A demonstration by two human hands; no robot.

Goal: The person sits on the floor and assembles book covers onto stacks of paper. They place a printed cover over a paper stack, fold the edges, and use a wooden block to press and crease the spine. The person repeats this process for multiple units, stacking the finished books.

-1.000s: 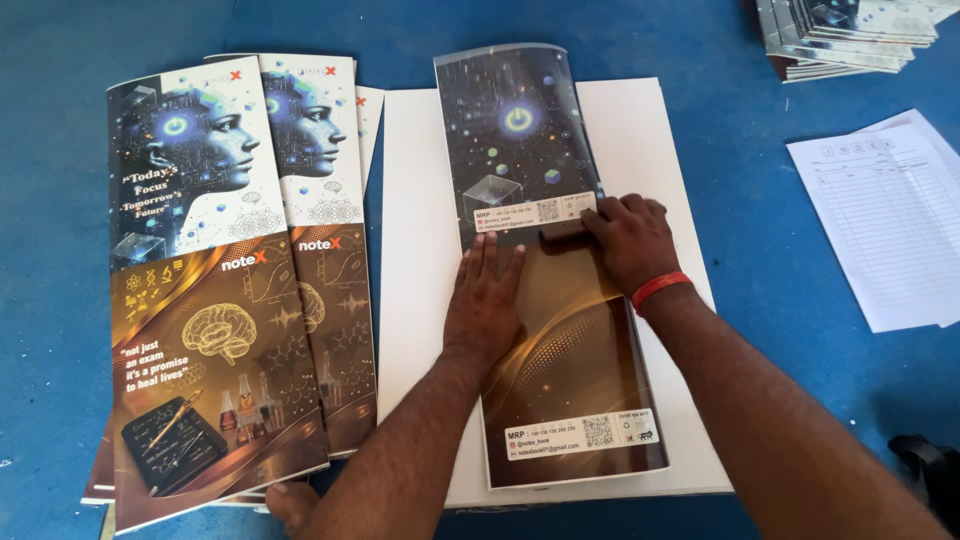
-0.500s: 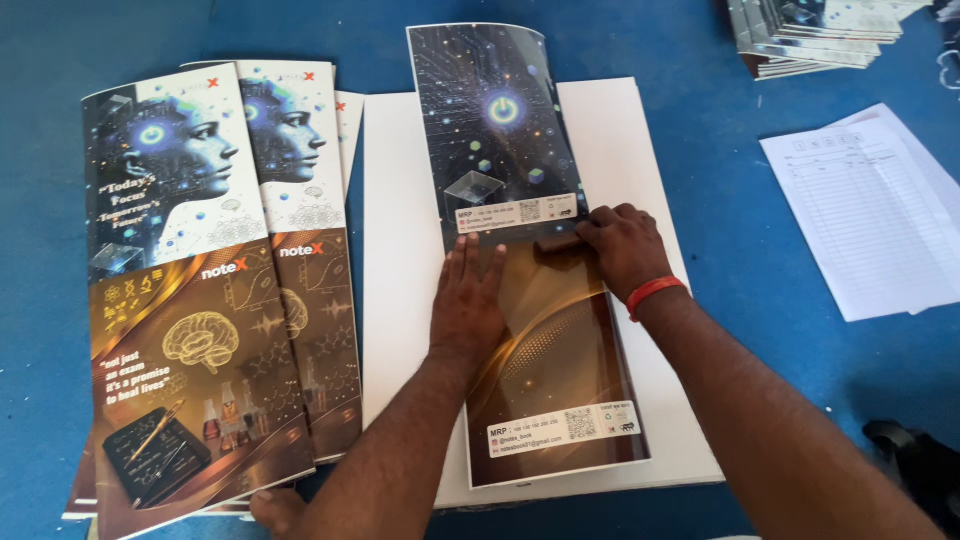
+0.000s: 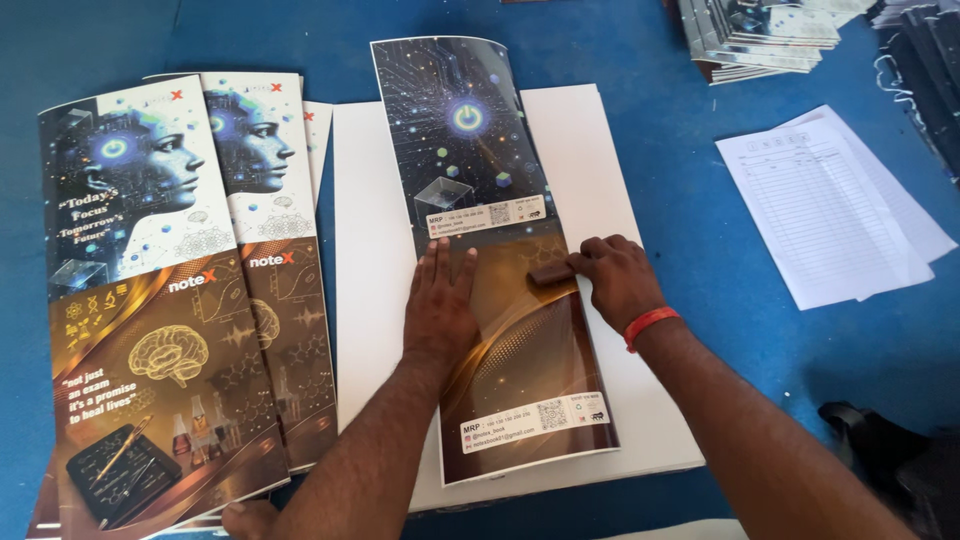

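A long glossy printed cover sheet (image 3: 470,130), dark blue at its far half and brown-gold at its near half, lies on a white board (image 3: 365,200). My left hand (image 3: 440,305) presses flat on the brown half, fingers spread. My right hand (image 3: 615,280), with a red band at the wrist, holds a small dark brown block (image 3: 552,272) pressed against the sheet's right edge near the middle.
A fanned stack of similar printed covers (image 3: 150,290) lies to the left on the blue surface. White printed paper sheets (image 3: 830,205) lie to the right. Stacked booklets (image 3: 760,35) sit at the far right corner. A dark object (image 3: 880,440) lies at the near right.
My right hand has slid with the small block from the sheet's middle toward its right edge. My left hand has stayed flat on the brown half. The camera has shifted slightly.
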